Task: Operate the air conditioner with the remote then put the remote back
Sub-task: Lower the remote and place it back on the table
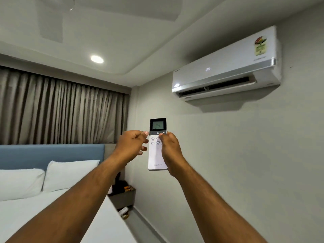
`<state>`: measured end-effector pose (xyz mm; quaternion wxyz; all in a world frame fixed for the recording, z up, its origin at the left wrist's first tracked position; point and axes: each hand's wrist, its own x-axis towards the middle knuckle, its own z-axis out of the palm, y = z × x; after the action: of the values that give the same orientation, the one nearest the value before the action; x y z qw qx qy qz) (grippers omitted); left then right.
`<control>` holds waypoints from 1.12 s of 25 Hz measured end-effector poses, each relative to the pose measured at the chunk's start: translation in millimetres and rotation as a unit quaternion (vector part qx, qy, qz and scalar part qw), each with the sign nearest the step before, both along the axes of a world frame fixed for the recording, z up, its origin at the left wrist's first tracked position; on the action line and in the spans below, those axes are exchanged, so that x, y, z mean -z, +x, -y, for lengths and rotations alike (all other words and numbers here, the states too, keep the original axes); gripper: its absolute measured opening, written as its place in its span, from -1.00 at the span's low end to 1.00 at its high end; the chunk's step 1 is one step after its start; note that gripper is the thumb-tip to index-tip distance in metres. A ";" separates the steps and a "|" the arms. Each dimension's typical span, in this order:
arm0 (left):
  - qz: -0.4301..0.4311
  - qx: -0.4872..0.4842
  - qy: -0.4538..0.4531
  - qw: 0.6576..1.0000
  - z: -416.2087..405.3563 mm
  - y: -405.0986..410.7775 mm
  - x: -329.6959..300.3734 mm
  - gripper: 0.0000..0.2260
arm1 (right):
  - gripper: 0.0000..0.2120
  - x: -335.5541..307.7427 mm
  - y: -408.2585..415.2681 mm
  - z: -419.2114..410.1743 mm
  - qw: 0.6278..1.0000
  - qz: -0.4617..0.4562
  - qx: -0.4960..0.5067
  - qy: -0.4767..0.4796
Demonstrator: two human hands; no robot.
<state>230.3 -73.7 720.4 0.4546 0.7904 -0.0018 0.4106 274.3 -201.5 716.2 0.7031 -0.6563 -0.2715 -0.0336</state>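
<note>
Both arms extend forward at chest height, holding the remote (157,144) upright in mid-air between them, in front of the pale wall (245,155) and below and to the left of the air conditioner (226,67). The right hand (171,148) wraps the remote's right edge with its fingers curled closed behind the body, and its thumb lies across the face, tip resting on the upper row of buttons just under the dark control band. The left hand (129,146) sits at the remote's left edge with fingers loosely curled; its thumb tip touches the edge beside the minus key, and whether the other fingers bear on the casing cannot be told. The remote's long axis runs vertically, display end up, its screen reading 24 and facing the camera; the lower white end carries a faint logo. The air conditioner is mounted high on the wall, louvre open, a lit readout on its front panel. At left lie a bed (43,207) with two white pillows (68,174), a blue headboard (52,153) and closed curtains (61,109).
</note>
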 end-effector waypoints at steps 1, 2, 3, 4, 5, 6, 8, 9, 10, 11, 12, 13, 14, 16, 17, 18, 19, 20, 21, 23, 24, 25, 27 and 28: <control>-0.017 0.007 -0.026 0.999 -9.4 -8.5 10.4 -0.81 | -0.81 10.0 -4.2 -15.4 1.000 -0.005 -0.016 -0.006; -0.030 0.006 -0.050 0.998 -19.9 -16.8 21.4 -0.83 | -0.83 20.7 -8.5 -30.8 0.999 -0.013 -0.035 -0.008; -0.041 -0.001 -0.075 0.996 -30.6 -26.1 31.9 -0.84 | -0.84 31.3 -13.0 -46.3 0.998 -0.022 -0.052 -0.009; -0.051 -0.012 -0.100 0.994 -42.3 -36.5 43.3 -0.85 | -0.85 43.0 -18.6 -62.0 0.997 -0.033 -0.070 -0.009; -0.060 -0.023 -0.120 0.991 -51.6 -45.5 52.9 -0.85 | -0.85 52.9 -22.5 -74.6 0.996 -0.040 -0.082 -0.007; -0.072 -0.036 -0.138 0.987 -62.1 -55.6 64.5 -0.86 | -0.84 64.9 -27.3 -88.5 0.994 -0.050 -0.097 -0.009; -0.089 -0.071 -0.163 0.980 -84.4 -77.3 92.5 -0.87 | -0.81 93.9 -37.9 -115.7 0.988 -0.079 -0.128 -0.030; -0.100 -0.090 -0.174 0.976 -94.6 -87.7 107.9 -0.88 | -0.80 110.1 -43.4 -128.2 0.984 -0.096 -0.144 -0.044; -0.114 -0.110 -0.182 0.970 -104.4 -98.1 124.4 -0.88 | -0.78 127.3 -49.3 -139.3 0.979 -0.113 -0.162 -0.059; -0.130 -0.129 -0.193 0.964 -113.4 -107.9 141.8 -0.88 | -0.76 144.7 -55.6 -148.7 0.973 -0.127 -0.178 -0.078; -0.147 -0.146 -0.209 0.956 -121.9 -118.2 161.5 -0.89 | -0.75 163.2 -62.9 -156.9 0.966 -0.140 -0.194 -0.097; -0.158 -0.156 -0.226 0.948 -127.6 -126.4 178.8 -0.89 | -0.74 178.4 -68.7 -161.5 0.961 -0.147 -0.207 -0.110; -0.169 -0.165 -0.248 0.939 -132.9 -134.9 199.0 -0.89 | -0.75 196.2 -75.3 -166.2 0.954 -0.154 -0.225 -0.124; -0.198 -0.196 -0.286 0.917 -141.7 -152.9 247.2 -0.87 | -0.71 241.8 -88.7 -176.8 0.937 -0.175 -0.253 -0.167; -0.219 -0.211 -0.302 0.903 -144.0 -162.1 273.6 -0.86 | -0.66 268.1 -95.4 -180.7 0.927 -0.188 -0.261 -0.191; -0.240 -0.223 -0.321 0.889 -145.2 -170.5 301.0 -0.86 | -0.66 296.4 -102.2 -183.8 0.917 -0.202 -0.267 -0.216; -0.258 -0.233 -0.341 0.873 -145.3 -178.1 330.7 -0.86 | -0.69 326.5 -109.3 -185.2 0.906 -0.219 -0.271 -0.240; -0.272 -0.244 -0.362 0.858 -144.1 -184.6 359.3 -0.87 | -0.71 356.1 -114.8 -185.1 0.897 -0.236 -0.272 -0.256; -0.285 -0.257 -0.384 0.840 -140.3 -191.0 387.7 -0.88 | -0.71 386.1 -120.2 -182.6 0.890 -0.255 -0.270 -0.265; -0.303 -0.275 -0.415 0.813 -129.9 -199.3 440.9 -0.85 | -0.73 441.2 -127.5 -173.9 0.882 -0.293 -0.258 -0.266; -0.316 -0.282 -0.423 0.801 -123.4 -202.3 472.7 -0.84 | -0.76 473.6 -132.2 -169.6 0.873 -0.320 -0.246 -0.274; -0.327 -0.288 -0.433 0.789 -115.5 -206.7 504.9 -0.85 | -0.79 506.3 -138.0 -163.9 0.863 -0.349 -0.230 -0.282; -0.350 -0.313 -0.452 0.758 -96.5 -215.4 565.9 -0.88 | -0.85 567.0 -149.7 -149.9 0.844 -0.402 -0.182 -0.305; -0.363 -0.330 -0.454 0.744 -86.7 -219.2 596.2 -0.88 | -0.86 596.1 -155.5 -142.7 0.834 -0.419 -0.163 -0.320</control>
<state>11.1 13.0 124.2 0.5625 0.5309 0.6108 0.1692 118.8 -58.8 120.1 0.4951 -0.7422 -0.0495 0.4490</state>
